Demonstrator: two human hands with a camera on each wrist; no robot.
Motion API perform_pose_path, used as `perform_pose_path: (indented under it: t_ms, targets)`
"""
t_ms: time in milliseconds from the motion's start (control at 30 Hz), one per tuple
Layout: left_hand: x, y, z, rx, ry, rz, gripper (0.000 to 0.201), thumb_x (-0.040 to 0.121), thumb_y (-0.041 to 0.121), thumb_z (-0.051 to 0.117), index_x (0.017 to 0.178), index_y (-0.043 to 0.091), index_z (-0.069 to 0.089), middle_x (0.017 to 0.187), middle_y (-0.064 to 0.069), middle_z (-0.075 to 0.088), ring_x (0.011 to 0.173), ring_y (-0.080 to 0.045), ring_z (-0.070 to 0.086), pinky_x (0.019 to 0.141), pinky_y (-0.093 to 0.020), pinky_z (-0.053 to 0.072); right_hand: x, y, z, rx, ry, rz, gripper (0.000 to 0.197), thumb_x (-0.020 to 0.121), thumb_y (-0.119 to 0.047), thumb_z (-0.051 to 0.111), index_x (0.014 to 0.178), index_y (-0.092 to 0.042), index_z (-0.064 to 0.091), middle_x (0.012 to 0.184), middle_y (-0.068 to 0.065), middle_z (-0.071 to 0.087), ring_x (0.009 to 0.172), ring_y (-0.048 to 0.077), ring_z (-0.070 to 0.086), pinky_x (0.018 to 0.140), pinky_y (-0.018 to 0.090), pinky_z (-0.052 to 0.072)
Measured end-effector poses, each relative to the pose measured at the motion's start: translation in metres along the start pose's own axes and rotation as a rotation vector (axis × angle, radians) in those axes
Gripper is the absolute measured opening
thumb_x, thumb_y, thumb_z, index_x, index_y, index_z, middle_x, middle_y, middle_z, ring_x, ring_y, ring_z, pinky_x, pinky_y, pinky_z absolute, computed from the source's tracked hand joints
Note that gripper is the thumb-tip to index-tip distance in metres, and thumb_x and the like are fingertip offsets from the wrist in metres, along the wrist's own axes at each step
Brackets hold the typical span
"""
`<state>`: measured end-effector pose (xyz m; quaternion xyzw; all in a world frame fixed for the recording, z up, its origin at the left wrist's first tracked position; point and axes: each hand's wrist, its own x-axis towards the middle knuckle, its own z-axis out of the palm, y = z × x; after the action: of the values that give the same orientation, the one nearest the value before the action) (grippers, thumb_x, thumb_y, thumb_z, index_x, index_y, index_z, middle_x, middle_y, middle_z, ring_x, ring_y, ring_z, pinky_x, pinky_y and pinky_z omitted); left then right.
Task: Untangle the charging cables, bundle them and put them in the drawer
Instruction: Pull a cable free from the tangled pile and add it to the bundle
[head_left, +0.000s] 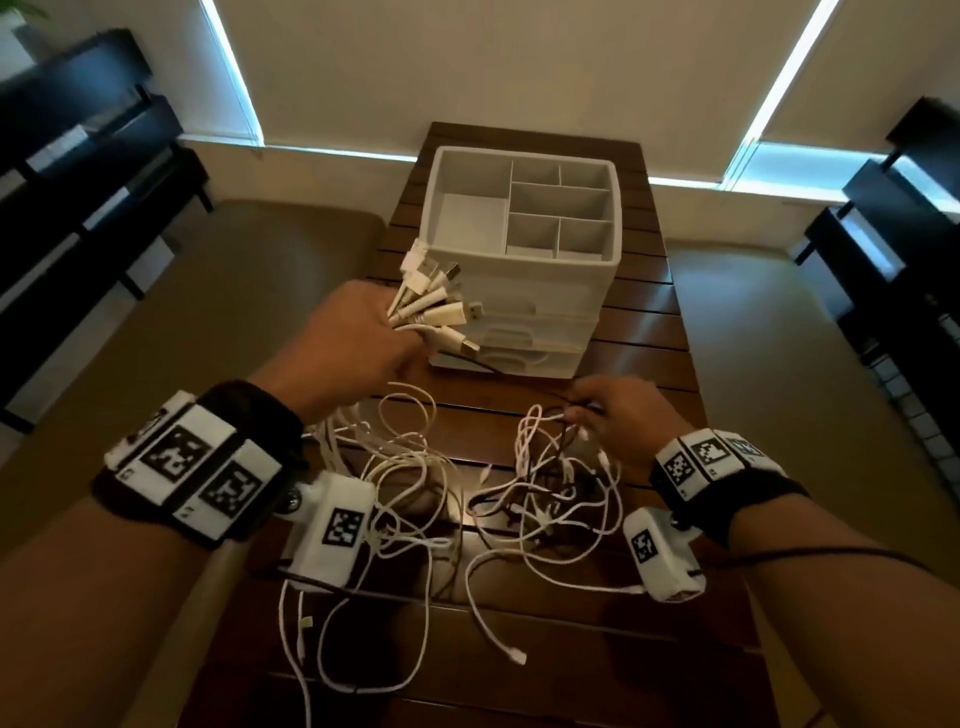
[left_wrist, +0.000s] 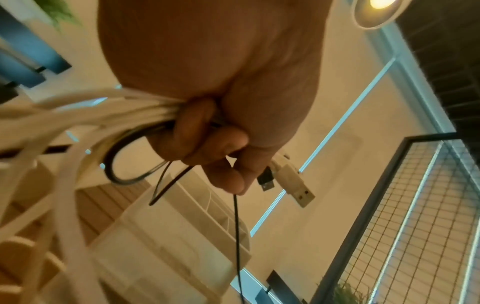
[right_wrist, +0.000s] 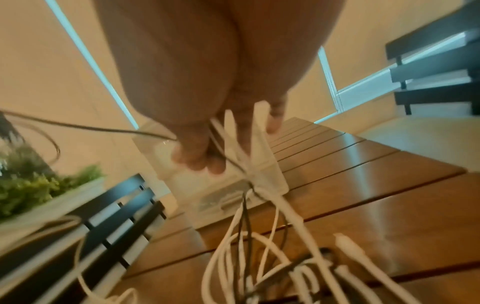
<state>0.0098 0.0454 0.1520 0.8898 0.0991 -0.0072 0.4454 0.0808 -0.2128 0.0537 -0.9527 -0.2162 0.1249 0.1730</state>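
Observation:
My left hand (head_left: 363, 332) is raised before the white drawer unit (head_left: 524, 312) and grips a bunch of charging cables just behind their USB plugs (head_left: 441, 306), which fan out toward the unit. In the left wrist view the fingers (left_wrist: 207, 144) curl round white and black cords, and a USB plug (left_wrist: 296, 185) sticks out past them. Lower at the right, my right hand (head_left: 618, 415) pinches several small connector ends (right_wrist: 249, 148) of the same cables. The loose cords (head_left: 415, 499) hang in a tangle onto the wooden table (head_left: 649, 312).
The drawer unit has an open divided tray (head_left: 519, 208) on top and closed drawers below. Dark shelving (head_left: 78, 171) stands left and right (head_left: 893, 218). A green plant (right_wrist: 39, 185) shows in the right wrist view. Beige floor flanks the narrow slatted table.

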Motion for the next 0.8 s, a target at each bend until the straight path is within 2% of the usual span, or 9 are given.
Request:
perform_pose_path:
  t_ms: [67, 133, 233, 267, 400, 500, 567, 700, 800]
  targets:
    - [0.001, -0.004, -0.01, 0.049, 0.045, 0.0, 0.023, 0.084, 0.012, 0.069, 0.062, 0.009, 0.063, 0.043, 0.004, 0.053, 0.032, -0.002, 0.04, 0.034, -0.013, 0.031, -0.001, -0.002, -0.002, 0.05, 0.233, -0.107, 0.008, 0.089, -0.025, 0.063, 0.086, -0.02, 0.068, 0.082, -0.007, 0.064, 0.083, 0.021, 0.061, 0.077, 0.038, 0.048]
    - [0.002, -0.008, -0.018, 0.106, 0.08, -0.02, 0.024, 0.082, 0.013, 0.071, 0.06, 0.009, 0.063, 0.039, 0.004, 0.051, 0.03, -0.002, 0.039, 0.033, -0.015, 0.03, -0.005, -0.009, -0.009, 0.147, 0.439, -0.199, 0.007, 0.088, -0.017, 0.065, 0.085, -0.013, 0.068, 0.078, -0.005, 0.06, 0.077, 0.02, 0.058, 0.069, 0.028, 0.042]
    - [0.001, -0.012, -0.021, 0.156, 0.055, -0.071, 0.021, 0.08, 0.015, 0.073, 0.064, 0.004, 0.066, 0.046, -0.001, 0.051, 0.029, -0.004, 0.037, 0.033, -0.019, 0.031, -0.013, -0.017, -0.018, 0.22, 0.6, -0.237, 0.007, 0.089, -0.015, 0.064, 0.085, -0.01, 0.067, 0.079, -0.003, 0.058, 0.075, 0.013, 0.052, 0.066, 0.014, 0.035]
    - [0.0, -0.014, -0.02, 0.148, 0.04, -0.094, 0.02, 0.08, 0.014, 0.073, 0.064, 0.005, 0.066, 0.048, -0.003, 0.052, 0.03, -0.004, 0.036, 0.032, -0.018, 0.03, -0.012, -0.015, -0.016, 0.201, 0.561, -0.237, 0.007, 0.089, -0.017, 0.063, 0.086, -0.012, 0.067, 0.081, -0.005, 0.057, 0.078, 0.012, 0.052, 0.067, 0.014, 0.034]
    - [-0.003, -0.017, -0.012, 0.097, -0.008, -0.11, 0.015, 0.078, 0.008, 0.072, 0.064, 0.004, 0.066, 0.051, -0.004, 0.057, 0.04, -0.011, 0.044, 0.034, -0.02, 0.033, -0.01, 0.001, 0.008, -0.121, 0.109, -0.058, 0.02, 0.086, -0.034, 0.065, 0.106, -0.031, 0.068, 0.112, -0.004, 0.051, 0.11, 0.019, 0.044, 0.086, 0.03, 0.035]
    - [-0.005, -0.018, -0.002, 0.135, -0.084, -0.081, 0.014, 0.077, 0.005, 0.071, 0.064, 0.001, 0.068, 0.048, 0.0, 0.059, 0.036, -0.004, 0.046, 0.036, -0.016, 0.034, -0.01, -0.003, 0.02, -0.285, -0.081, 0.088, 0.032, 0.086, -0.051, 0.056, 0.115, -0.039, 0.062, 0.119, -0.003, 0.043, 0.121, 0.021, 0.036, 0.098, 0.042, 0.03]
    - [-0.006, -0.02, 0.004, 0.241, -0.148, -0.079, 0.015, 0.077, 0.007, 0.071, 0.063, 0.008, 0.068, 0.046, 0.002, 0.06, 0.036, -0.003, 0.05, 0.037, -0.016, 0.036, -0.006, -0.011, 0.021, -0.369, -0.073, 0.102, 0.033, 0.089, -0.051, 0.05, 0.115, -0.035, 0.062, 0.12, 0.0, 0.045, 0.12, 0.023, 0.037, 0.098, 0.046, 0.029]
    - [-0.001, -0.033, 0.004, 0.579, -0.126, -0.145, 0.011, 0.082, 0.023, 0.071, 0.076, 0.014, 0.069, 0.071, -0.005, 0.066, 0.061, -0.019, 0.058, 0.054, -0.026, 0.041, 0.004, -0.015, 0.009, -0.105, 0.334, -0.084, 0.018, 0.089, -0.032, 0.061, 0.088, -0.018, 0.071, 0.084, -0.009, 0.049, 0.089, 0.018, 0.053, 0.081, 0.038, 0.041]
    - [-0.001, -0.036, 0.008, 0.629, 0.055, -0.122, 0.011, 0.086, 0.021, 0.064, 0.082, 0.011, 0.064, 0.077, -0.005, 0.061, 0.07, -0.022, 0.052, 0.061, -0.028, 0.037, 0.004, -0.023, -0.003, 0.044, 0.225, -0.17, 0.016, 0.084, -0.027, 0.07, 0.082, -0.011, 0.073, 0.073, -0.011, 0.052, 0.074, 0.012, 0.054, 0.067, 0.026, 0.039]
